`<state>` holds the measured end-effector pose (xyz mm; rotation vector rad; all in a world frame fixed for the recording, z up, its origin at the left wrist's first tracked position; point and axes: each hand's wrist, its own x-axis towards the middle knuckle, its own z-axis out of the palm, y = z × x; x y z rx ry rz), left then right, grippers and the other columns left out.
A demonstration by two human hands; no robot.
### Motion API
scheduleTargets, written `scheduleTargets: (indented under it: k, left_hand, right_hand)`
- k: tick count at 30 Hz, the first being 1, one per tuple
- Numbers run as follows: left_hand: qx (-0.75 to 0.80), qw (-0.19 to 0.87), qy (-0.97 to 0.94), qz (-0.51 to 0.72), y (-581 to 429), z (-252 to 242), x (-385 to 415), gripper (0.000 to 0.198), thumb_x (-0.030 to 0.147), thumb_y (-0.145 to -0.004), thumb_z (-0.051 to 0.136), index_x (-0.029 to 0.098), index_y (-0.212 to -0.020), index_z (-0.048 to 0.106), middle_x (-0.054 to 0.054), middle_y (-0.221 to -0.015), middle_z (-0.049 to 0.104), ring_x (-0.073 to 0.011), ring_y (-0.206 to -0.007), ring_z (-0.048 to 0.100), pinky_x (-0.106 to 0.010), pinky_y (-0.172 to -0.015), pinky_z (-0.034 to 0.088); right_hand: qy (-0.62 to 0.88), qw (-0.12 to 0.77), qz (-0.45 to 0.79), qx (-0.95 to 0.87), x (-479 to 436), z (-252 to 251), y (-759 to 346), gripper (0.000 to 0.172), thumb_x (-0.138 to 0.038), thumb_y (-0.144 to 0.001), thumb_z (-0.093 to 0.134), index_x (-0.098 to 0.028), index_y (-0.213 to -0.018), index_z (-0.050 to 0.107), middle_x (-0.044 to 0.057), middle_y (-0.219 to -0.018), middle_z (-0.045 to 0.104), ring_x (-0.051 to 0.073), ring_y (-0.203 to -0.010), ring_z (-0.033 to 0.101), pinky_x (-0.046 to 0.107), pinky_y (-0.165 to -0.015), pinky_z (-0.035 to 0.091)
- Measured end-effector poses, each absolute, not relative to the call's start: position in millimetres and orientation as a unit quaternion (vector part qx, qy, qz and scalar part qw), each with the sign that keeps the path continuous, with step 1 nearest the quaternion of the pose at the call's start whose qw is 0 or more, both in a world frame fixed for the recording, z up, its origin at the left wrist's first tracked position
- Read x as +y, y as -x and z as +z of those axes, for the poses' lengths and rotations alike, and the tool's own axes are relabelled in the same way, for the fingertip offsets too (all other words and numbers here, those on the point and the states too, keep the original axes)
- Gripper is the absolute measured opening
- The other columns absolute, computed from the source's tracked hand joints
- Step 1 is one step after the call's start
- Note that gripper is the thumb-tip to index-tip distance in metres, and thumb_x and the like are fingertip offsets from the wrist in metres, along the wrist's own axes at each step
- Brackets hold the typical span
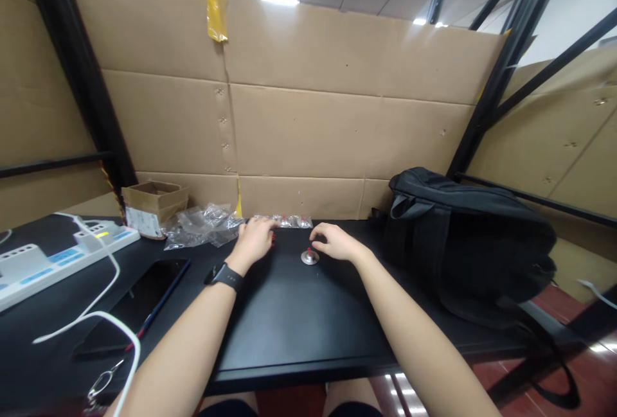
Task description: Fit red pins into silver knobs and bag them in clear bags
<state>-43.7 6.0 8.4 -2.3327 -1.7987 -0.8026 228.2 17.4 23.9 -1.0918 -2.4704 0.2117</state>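
A small shiny metal disc with a red stem at its centre (pixel 310 257), shaped like a spinning top, rests on the black tabletop (pixel 299 320). Just behind and to the right of it is my right hand (pixel 335 241), its fingers curved and parted, the thumb close to the red stem. My left hand (pixel 254 241), with a black watch (pixel 224 276) on the wrist, is held over the table further left, fingers curled. Some red bits show at its fingertips; what they belong to is hidden. Behind the hands, along the cardboard, lie several similar metal pieces with red tips (pixel 284 221) in clear wrapping.
Crumpled clear plastic bags (pixel 205 225) and an open cardboard box (pixel 155 202) sit at the back left. A white power strip (pixel 67 259), a white cable (pixel 117 263) and a dark phone (pixel 139 301) occupy the left side. A black backpack (pixel 472 243) stands on the right.
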Motion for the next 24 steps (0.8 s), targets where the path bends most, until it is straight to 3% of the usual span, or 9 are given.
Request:
scheduleTargets:
  k: [4, 7, 14, 24]
  left_hand:
    - [-0.686, 0.048, 0.691, -0.225, 92, 14, 15, 0.035, 0.019, -0.083, 0.053, 0.031, -0.109, 0.072, -0.006, -0.121, 0.071, -0.0346, -0.119, 0.057, -0.052, -0.097, 0.041]
    - [-0.731, 0.002, 0.654, -0.193, 117, 12, 19, 0.041, 0.017, -0.076, 0.059, 0.033, -0.113, 0.07, -0.005, -0.122, 0.072, -0.0336, -0.118, 0.061, -0.049, -0.096, 0.044]
    - [-0.774, -0.03, 0.61, -0.167, 140, 0, 24, 0.069, 0.033, -0.068, 0.074, 0.028, -0.134, 0.055, -0.014, -0.133, 0.064, -0.038, -0.122, 0.059, -0.049, -0.093, 0.048]
    - [-0.76, -0.011, 0.627, -0.172, 124, -2, 20, 0.045, 0.019, -0.076, 0.062, 0.032, -0.118, 0.065, -0.007, -0.117, 0.073, -0.0307, -0.115, 0.063, -0.045, -0.096, 0.043]
  right_hand:
    - [0.5, 0.138, 0.052, -0.853, 28, 27, -261, 0.041, -0.025, -0.074, 0.076, -0.018, -0.114, 0.07, 0.013, -0.119, 0.066, 0.027, -0.111, 0.062, 0.035, -0.096, 0.047]
    - [0.556, 0.09, 0.07, -0.823, 37, 26, -284, 0.055, -0.026, -0.068, 0.08, -0.019, -0.121, 0.068, 0.013, -0.12, 0.067, 0.027, -0.109, 0.064, 0.033, -0.093, 0.048]
    - [0.616, 0.104, 0.084, -0.776, 52, 17, -311, 0.054, -0.021, -0.062, 0.082, -0.024, -0.114, 0.07, 0.007, -0.115, 0.071, 0.024, -0.1, 0.068, 0.028, -0.086, 0.05]
    - [0.628, 0.124, 0.105, -0.761, 59, 10, -318, 0.046, -0.023, -0.061, 0.084, -0.026, -0.105, 0.072, 0.004, -0.102, 0.073, 0.019, -0.089, 0.069, 0.024, -0.079, 0.049]
